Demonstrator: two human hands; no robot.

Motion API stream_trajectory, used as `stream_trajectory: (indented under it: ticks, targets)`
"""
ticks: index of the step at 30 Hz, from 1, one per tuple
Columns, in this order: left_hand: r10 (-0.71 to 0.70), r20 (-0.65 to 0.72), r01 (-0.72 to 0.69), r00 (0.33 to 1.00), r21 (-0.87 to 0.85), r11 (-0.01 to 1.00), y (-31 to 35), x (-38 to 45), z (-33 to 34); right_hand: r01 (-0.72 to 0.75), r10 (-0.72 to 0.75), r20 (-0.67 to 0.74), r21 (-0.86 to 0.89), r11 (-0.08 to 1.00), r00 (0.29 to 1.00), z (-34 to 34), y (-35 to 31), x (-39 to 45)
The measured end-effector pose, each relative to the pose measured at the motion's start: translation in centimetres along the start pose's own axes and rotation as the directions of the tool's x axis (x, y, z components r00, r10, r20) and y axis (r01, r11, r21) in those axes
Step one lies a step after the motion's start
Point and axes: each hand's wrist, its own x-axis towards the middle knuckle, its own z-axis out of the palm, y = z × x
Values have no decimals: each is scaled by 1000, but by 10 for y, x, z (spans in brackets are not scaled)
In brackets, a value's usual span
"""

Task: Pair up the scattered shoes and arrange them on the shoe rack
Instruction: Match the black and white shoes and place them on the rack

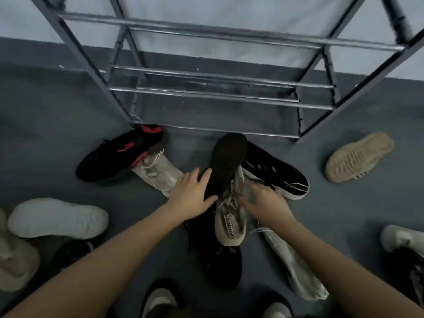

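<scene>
I've got my left hand (195,193) spread flat on the sole-up black shoe (227,164) and my right hand (263,203) open on the grey knit shoe (230,223), sorting the heap at six o'clock of the empty shoe rack (218,92).

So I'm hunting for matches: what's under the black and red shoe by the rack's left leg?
A pale grey shoe pokes out from beneath the black and red shoe, laces showing. Its far end is covered, so that part can't be seen.

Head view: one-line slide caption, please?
Both hands, left hand and right hand, reach into a shoe pile on the floor before an empty shoe rack.
</scene>
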Motion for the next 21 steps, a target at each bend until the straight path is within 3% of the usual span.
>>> stream_trajectory:
  ticks: [4, 7, 10, 13, 15, 16, 19, 21]
  targets:
    - [-17, -90, 26, 996, 105, 994, 1, 10, 28, -21, 18, -65, -45, 999, 998, 31, -1, 8]
    - [-26, -160, 42, 987, 93, 995, 1, 12, 36, -42, 49, -126, 64, 997, 991, 47, -2, 13]
    - [-36, -242, -11, 970, -188, 982, -5, 10, 31, -89, 141, -243, 211, 973, 960, 49, -2, 10]
    - [-117, -173, -8, 978, -590, 807, -24, 3, 22, 24, 77, -394, 244, 969, 916, 51, 2, 1]
    - [-197, -147, 33, 969, -715, 698, -34, 0, 19, 89, 66, -455, 311, 946, 888, 52, 12, -3]
    - [-208, -160, 43, 965, -686, 726, -35, -1, 18, 101, 75, -459, 347, 933, 885, 53, 16, -6]
    - [-216, -347, 110, 913, -301, 947, -30, 2, 21, 95, 116, -448, 421, 902, 887, 51, 23, -14]
    - [-235, -389, 181, 891, -171, 969, -27, 8, 19, 70, 127, -427, 416, 907, 895, 52, 27, -14]
